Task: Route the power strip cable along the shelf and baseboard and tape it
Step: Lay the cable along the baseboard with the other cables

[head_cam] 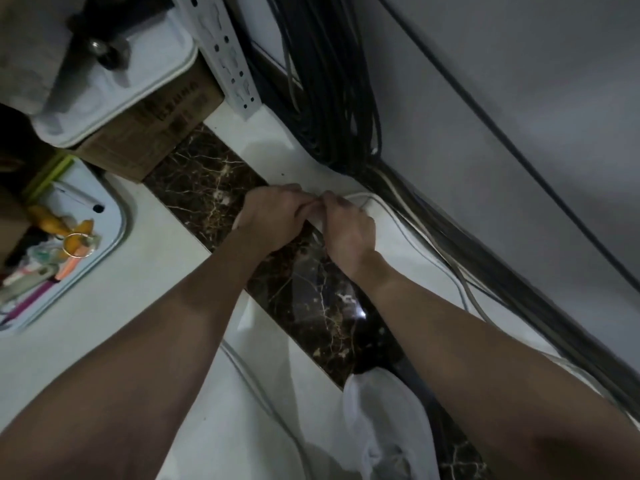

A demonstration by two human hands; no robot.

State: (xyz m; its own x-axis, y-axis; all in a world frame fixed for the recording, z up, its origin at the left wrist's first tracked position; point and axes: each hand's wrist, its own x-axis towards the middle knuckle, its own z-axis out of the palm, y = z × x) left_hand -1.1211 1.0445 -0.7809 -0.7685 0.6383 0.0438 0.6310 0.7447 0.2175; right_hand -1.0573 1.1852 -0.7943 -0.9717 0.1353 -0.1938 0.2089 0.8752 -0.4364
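A white cable (398, 216) curves out from under my hands and runs along the floor beside the baseboard (512, 258) toward the lower right. My left hand (273, 216) and my right hand (349, 226) meet fingertip to fingertip low over the floor, fingers curled and pinching something small between them where the cable bends; what they pinch is hidden. Another stretch of white cable (249, 375) passes under my left forearm. No tape shows plainly.
A thick bundle of black cables (329, 98) hangs beside the white perforated shelf post (225, 53) and runs on along the wall. A cardboard box (156, 133), a white lid and a tray of pens (69, 244) sit left. A white cloth (381, 427) lies near.
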